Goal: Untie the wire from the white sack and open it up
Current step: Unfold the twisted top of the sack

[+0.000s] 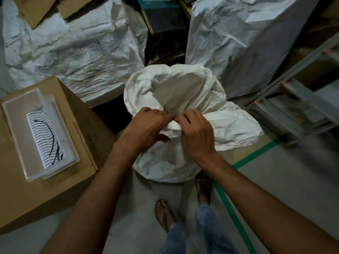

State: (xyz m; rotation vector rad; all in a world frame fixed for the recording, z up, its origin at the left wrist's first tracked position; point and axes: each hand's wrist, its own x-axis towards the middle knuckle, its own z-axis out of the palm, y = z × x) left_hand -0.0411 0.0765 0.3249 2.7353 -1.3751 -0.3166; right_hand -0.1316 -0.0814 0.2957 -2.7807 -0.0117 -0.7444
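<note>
Head view: the gathered neck of the white sack (183,88) is pinched at frame centre by the left grip (146,125) and the right grip (196,133).

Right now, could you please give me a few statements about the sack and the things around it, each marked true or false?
1. The left hand and right hand both pinch the gathered neck of the white sack. True.
2. The clear plastic tray sits on the floor. False: it rests on the cardboard box.
3. A green tape line runs along the floor to the right of the sack. True.
4. The sack's mouth gapes wide open. False: it is bunched closed where the hands meet.
</note>
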